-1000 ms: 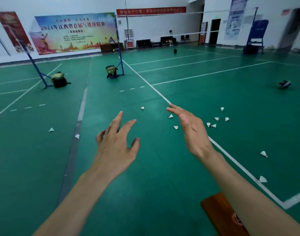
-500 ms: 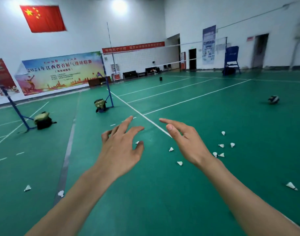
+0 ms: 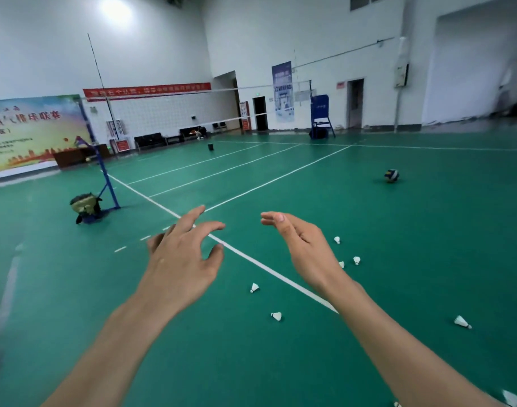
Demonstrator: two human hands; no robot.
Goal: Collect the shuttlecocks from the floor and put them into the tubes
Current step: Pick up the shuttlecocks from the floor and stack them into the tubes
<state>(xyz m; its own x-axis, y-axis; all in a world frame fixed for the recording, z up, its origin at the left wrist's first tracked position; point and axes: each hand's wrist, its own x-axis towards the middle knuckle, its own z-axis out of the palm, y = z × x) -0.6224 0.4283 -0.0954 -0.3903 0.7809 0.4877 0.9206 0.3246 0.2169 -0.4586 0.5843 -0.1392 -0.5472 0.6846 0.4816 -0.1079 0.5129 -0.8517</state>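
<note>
We see both hands raised out front, neither grip holding anything. Left hand [image 3: 181, 261] has fingers spread and loosely bent, back of hand to camera. Right hand [image 3: 305, 251] has fingers straight and together, thumb up, edge-on. Both hang above the green floor [image 3: 427, 245], touching nothing.

Shuttlecocks lie scattered on the floor: one [image 3: 254, 287] just below and between the hands, left of the white court line [image 3: 269, 270]; another [image 3: 276, 316] nearer us. Two more [image 3: 356, 260] and [image 3: 337, 240] sit just right of the right hand, one [image 3: 462, 322] well out right. We see no tubes.

Farther off: a ball [image 3: 391, 175] right, a bag [image 3: 85, 205] against a blue net post [image 3: 104, 174] left.
</note>
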